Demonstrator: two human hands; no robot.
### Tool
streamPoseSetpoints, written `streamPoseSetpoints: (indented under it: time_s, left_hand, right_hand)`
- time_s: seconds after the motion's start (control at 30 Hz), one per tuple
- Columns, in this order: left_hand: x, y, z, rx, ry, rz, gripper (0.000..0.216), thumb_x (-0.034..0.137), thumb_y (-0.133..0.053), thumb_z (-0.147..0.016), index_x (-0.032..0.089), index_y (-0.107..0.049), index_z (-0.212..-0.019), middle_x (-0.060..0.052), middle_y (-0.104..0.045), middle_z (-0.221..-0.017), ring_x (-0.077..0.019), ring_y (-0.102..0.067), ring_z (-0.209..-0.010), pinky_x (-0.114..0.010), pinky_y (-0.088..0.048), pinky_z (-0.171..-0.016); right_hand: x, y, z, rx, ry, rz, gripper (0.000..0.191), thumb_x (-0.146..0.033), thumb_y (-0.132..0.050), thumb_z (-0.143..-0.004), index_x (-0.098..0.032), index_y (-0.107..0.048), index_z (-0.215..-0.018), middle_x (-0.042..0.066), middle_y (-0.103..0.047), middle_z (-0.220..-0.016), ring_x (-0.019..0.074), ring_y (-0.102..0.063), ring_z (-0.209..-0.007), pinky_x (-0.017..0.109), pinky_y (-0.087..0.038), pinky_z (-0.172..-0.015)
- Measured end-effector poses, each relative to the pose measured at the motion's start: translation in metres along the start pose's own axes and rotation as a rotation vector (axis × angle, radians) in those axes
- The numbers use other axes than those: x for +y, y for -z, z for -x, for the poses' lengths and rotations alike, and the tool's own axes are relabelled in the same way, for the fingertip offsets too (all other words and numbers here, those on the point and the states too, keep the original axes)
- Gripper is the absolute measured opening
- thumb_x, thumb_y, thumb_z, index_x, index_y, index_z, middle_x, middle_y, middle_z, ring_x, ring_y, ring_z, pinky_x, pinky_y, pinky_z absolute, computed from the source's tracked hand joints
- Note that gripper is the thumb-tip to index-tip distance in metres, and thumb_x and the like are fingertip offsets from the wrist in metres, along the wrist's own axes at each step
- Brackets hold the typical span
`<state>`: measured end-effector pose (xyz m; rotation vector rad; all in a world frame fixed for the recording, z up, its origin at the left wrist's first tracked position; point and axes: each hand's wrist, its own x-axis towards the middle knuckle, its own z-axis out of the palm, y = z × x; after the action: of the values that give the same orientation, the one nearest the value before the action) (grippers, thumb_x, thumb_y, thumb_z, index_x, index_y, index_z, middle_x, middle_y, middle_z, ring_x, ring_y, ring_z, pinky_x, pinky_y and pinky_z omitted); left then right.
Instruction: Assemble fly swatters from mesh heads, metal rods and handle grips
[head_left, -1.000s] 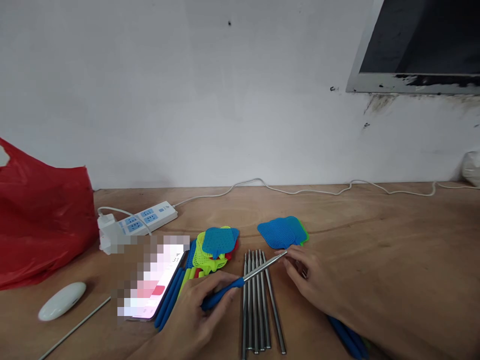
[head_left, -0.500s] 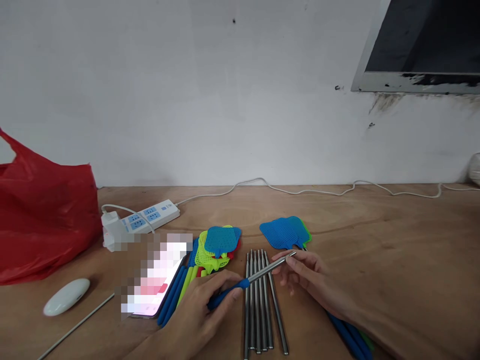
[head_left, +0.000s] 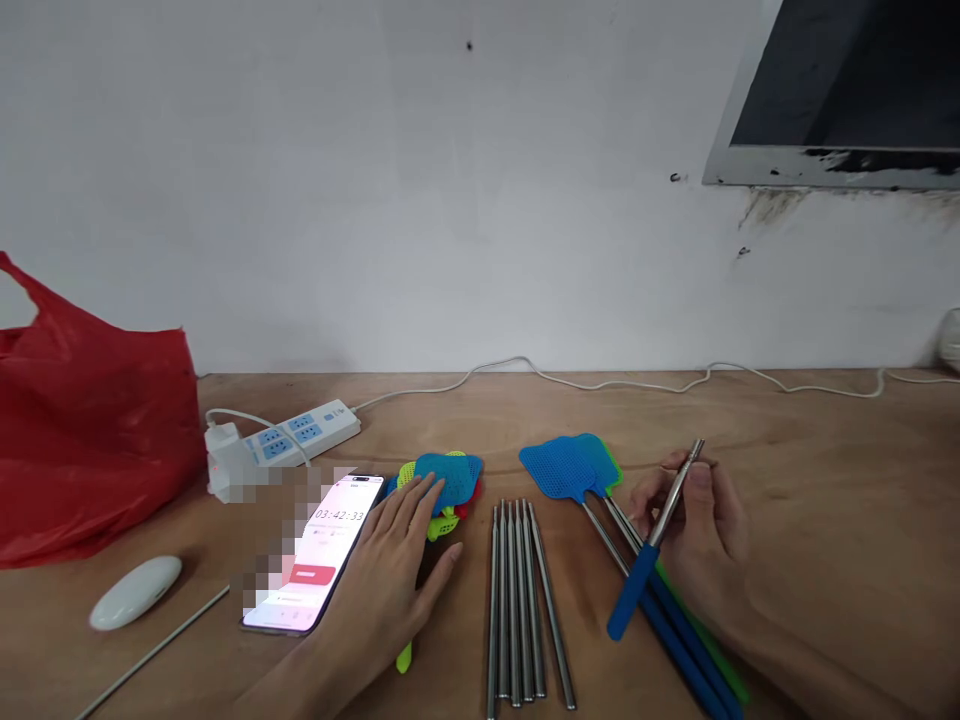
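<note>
Blue-handled steel rod [head_left: 651, 556]: gripped in curled right hand [head_left: 709, 535] | left hand [head_left: 386, 565]: fingers spread over coloured mesh swatters [head_left: 457, 478] | red plastic bag [head_left: 97, 430]: contents hidden

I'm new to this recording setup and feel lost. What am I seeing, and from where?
No machine here: these are a person's bare left hand and right hand. The camera is worn on their head, looking forward and down. The left hand is spread over a colourful pile of fly swatters. The right hand holds a metal rod with a blue handle, near a second group of swatters. Between the hands, loose metal rods lie on the wooden table. To the left are a lit phone, a power strip and a red plastic bag.
</note>
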<state>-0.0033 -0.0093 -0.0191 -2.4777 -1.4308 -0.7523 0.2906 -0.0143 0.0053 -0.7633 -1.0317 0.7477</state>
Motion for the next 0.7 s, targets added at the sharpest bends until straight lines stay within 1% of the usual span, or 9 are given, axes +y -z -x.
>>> streamPoseSetpoints:
  time_s: [0.07, 0.13, 0.27, 0.4, 0.47, 0.53, 0.63, 0.7]
  left_hand:
    - [-0.001, -0.002, 0.000, -0.028, -0.015, -0.033, 0.050, 0.040, -0.050, -0.098, 0.015, -0.046, -0.140, -0.015, -0.061, -0.135, -0.0351, -0.055, -0.125, -0.056, -0.046, -0.101]
    - [-0.001, 0.000, 0.000, -0.049, -0.015, -0.036, 0.042, 0.038, -0.049, -0.098, 0.016, -0.052, -0.134, -0.013, -0.066, -0.127, -0.0336, -0.060, -0.117, -0.055, -0.047, -0.098]
    - [0.000, 0.006, -0.004, -0.045, -0.025, -0.038, 0.031, 0.030, -0.047, -0.097, 0.016, -0.061, -0.121, -0.011, -0.069, -0.114, -0.0312, -0.065, -0.103, -0.052, -0.051, -0.088]
    - [0.000, 0.009, -0.006, -0.039, -0.043, -0.061, 0.026, 0.025, -0.045, -0.096, 0.018, -0.067, -0.108, -0.010, -0.071, -0.103, -0.0288, -0.068, -0.090, -0.046, -0.054, -0.077]
    - [-0.001, 0.008, -0.006, -0.035, -0.048, -0.064, 0.026, 0.024, -0.045, -0.096, 0.019, -0.069, -0.104, -0.009, -0.073, -0.101, -0.0285, -0.069, -0.089, -0.044, -0.055, -0.075]
    - [-0.002, 0.008, -0.006, -0.027, -0.050, -0.071, 0.026, 0.022, -0.045, -0.095, 0.020, -0.069, -0.103, -0.009, -0.074, -0.104, -0.0285, -0.070, -0.091, -0.043, -0.055, -0.077]
    - [-0.001, 0.007, -0.006, -0.027, -0.055, -0.102, 0.030, 0.017, -0.044, -0.093, 0.020, -0.069, -0.108, -0.010, -0.075, -0.108, -0.0296, -0.070, -0.094, -0.045, -0.056, -0.080]
    - [0.000, 0.008, -0.005, -0.042, -0.058, -0.124, 0.033, 0.013, -0.043, -0.091, 0.018, -0.068, -0.112, -0.011, -0.075, -0.109, -0.0313, -0.070, -0.095, -0.048, -0.055, -0.080]
  right_hand:
    - [0.001, 0.001, 0.001, -0.045, 0.049, 0.052, 0.020, -0.046, -0.049, -0.100, -0.027, -0.053, -0.096, -0.006, -0.061, -0.056, 0.0118, -0.053, -0.045, 0.021, -0.044, -0.043]
    - [0.003, 0.002, 0.002, -0.097, 0.056, 0.110, 0.020, -0.046, -0.051, -0.099, -0.026, -0.053, -0.097, -0.006, -0.061, -0.056, 0.0114, -0.051, -0.044, 0.021, -0.042, -0.041]
    - [0.007, 0.002, 0.005, -0.168, 0.006, 0.187, 0.023, -0.047, -0.055, -0.097, -0.024, -0.056, -0.096, -0.005, -0.061, -0.058, 0.0102, -0.051, -0.045, 0.019, -0.042, -0.041]
    - [0.006, -0.001, 0.011, -0.236, -0.097, 0.164, 0.024, -0.049, -0.049, -0.099, -0.025, -0.053, -0.099, -0.004, -0.063, -0.057, 0.0103, -0.051, -0.040, 0.019, -0.041, -0.036]
    - [0.003, -0.002, 0.012, -0.219, -0.133, 0.152, 0.024, -0.050, -0.047, -0.099, -0.026, -0.050, -0.099, -0.005, -0.063, -0.056, 0.0100, -0.048, -0.036, 0.019, -0.039, -0.034]
    - [0.000, -0.002, 0.010, -0.166, -0.128, 0.132, 0.024, -0.051, -0.047, -0.099, -0.027, -0.050, -0.098, -0.005, -0.062, -0.055, 0.0100, -0.045, -0.035, 0.020, -0.038, -0.033]
    - [-0.004, -0.001, 0.006, -0.064, -0.047, 0.107, 0.022, -0.050, -0.048, -0.099, -0.028, -0.051, -0.101, -0.005, -0.060, -0.055, 0.0111, -0.043, -0.037, 0.020, -0.035, -0.033]
    - [-0.005, 0.001, 0.005, -0.036, 0.039, 0.124, 0.021, -0.050, -0.049, -0.098, -0.029, -0.052, -0.103, -0.004, -0.060, -0.057, 0.0125, -0.044, -0.041, 0.022, -0.036, -0.035]
